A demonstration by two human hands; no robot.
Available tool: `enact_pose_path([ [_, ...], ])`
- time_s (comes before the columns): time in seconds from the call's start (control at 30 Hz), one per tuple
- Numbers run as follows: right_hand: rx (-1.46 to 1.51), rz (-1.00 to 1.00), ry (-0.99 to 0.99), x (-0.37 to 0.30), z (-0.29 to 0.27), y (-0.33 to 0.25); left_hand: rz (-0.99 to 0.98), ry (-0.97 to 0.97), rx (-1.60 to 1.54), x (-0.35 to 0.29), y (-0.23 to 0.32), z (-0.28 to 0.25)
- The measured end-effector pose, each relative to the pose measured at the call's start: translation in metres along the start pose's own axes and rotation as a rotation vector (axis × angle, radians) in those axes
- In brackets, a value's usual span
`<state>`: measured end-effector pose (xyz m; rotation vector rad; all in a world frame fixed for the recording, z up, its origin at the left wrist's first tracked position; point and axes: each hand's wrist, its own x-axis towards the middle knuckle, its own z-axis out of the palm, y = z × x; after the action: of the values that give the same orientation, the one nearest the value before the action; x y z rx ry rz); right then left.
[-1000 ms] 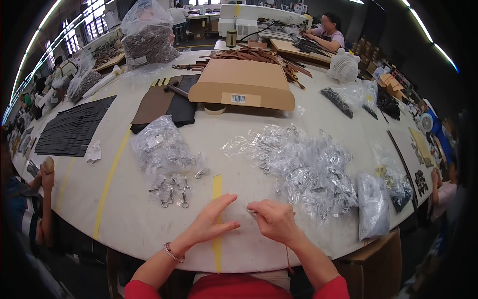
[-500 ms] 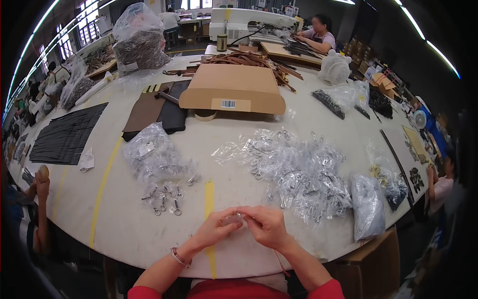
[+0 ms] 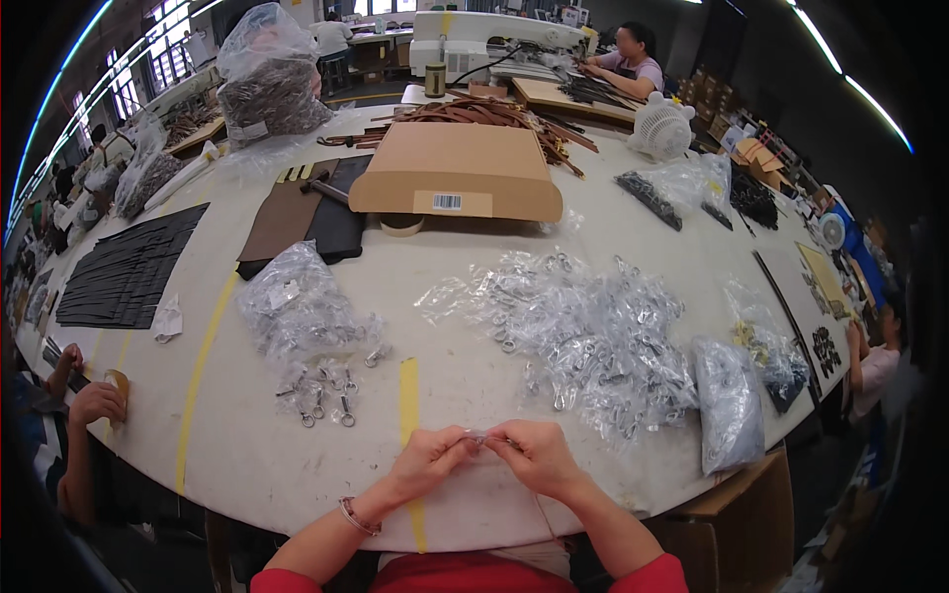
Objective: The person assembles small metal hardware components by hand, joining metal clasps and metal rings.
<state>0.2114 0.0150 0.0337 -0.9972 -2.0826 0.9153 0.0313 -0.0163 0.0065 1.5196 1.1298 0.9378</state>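
Hands, left [image 3: 423, 463] and right [image 3: 534, 457], pinch perhaps a small clear packet [image 3: 478, 436].

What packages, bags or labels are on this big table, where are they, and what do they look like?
Cardboard box: far centre, flat, brown, with a white barcode label on its front edge.
Large plastic bag: far left, clear, bulging with dark pieces.
Small clear bag: pinched between left hand and right hand.
Heap of small bags: centre right, clear, holding metal rings.
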Motion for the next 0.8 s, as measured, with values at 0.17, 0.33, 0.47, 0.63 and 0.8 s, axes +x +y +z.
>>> enact_pose_path([
  [0.17, -0.354, -0.183, -0.005, 0.006, -0.001, -0.004, 0.047, -0.055, -0.075, 0.002, 0.009, -0.001],
  [0.33, -0.240, -0.351, 0.092, 0.007, 0.007, -0.017, 0.101, -0.003, -0.137, 0.002, 0.011, 0.004],
  [0.47, -0.076, -0.278, 0.098, 0.000, -0.003, -0.050, 0.169, 0.041, 0.010, 0.003, -0.019, -0.007],
  [0.63, 1.007, -0.555, -0.237, -0.028, -0.050, -0.111, -0.099, 0.317, -0.144, 0.002, -0.004, -0.005],
  [0.8, 1.270, -0.663, -0.644, -0.050, -0.046, -0.122, -0.093, 0.369, -0.159, 0.004, 0.002, 0.020],
])
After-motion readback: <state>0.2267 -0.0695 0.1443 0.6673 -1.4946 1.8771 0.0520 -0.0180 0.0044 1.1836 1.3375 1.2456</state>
